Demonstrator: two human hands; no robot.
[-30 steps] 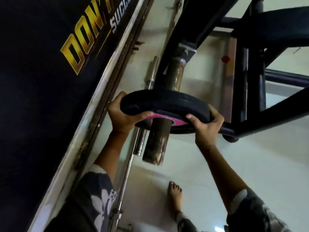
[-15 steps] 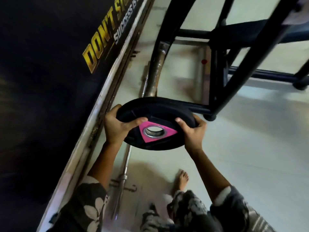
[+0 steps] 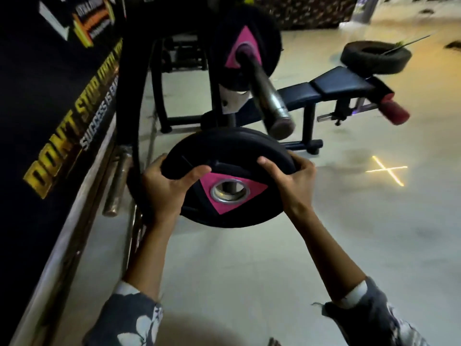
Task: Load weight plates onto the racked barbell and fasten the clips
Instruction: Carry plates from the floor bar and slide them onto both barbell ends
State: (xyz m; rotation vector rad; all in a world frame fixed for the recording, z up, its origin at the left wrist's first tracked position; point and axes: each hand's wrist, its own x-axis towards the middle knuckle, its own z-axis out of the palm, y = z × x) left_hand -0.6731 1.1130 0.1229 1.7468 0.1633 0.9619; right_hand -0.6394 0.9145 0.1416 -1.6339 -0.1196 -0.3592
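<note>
Gripping opposite edges of a round black rubber weight plate with a pink triangle and steel-ringed centre hole (image 3: 229, 181): left hand (image 3: 164, 188) wrapped over the near-left rim, thumb laid across the face toward the pink triangle; right hand (image 3: 290, 182) clamped on the right rim, thumb on the face, fingers curled behind. Held in the air between both hands, tilted face-up, hole unthreaded. Just above and beyond the right hand, touching nothing of the held plate so far as can be told, the bare worn steel sleeve end of the racked barbell (image 3: 270, 96), angled down toward the plate's upper rim. Farther up that sleeve, a second black plate with a pink triangle (image 3: 245, 46), already seated against the black steel rack upright (image 3: 134, 101). Left of the left hand, a black wall banner with yellow and white lettering (image 3: 57, 126) and two spare steel bars (image 3: 117, 183) lying low along the wall. Beyond the right hand, a black padded bench (image 3: 334, 88) with a red foam roller (image 3: 395, 112), a black tyre (image 3: 375, 57) behind it, and a glowing yellow cross (image 3: 388, 169) on the pale floor (image 3: 249, 270). Below both hands, floral-print sleeves (image 3: 129, 318) at the forearms.
</note>
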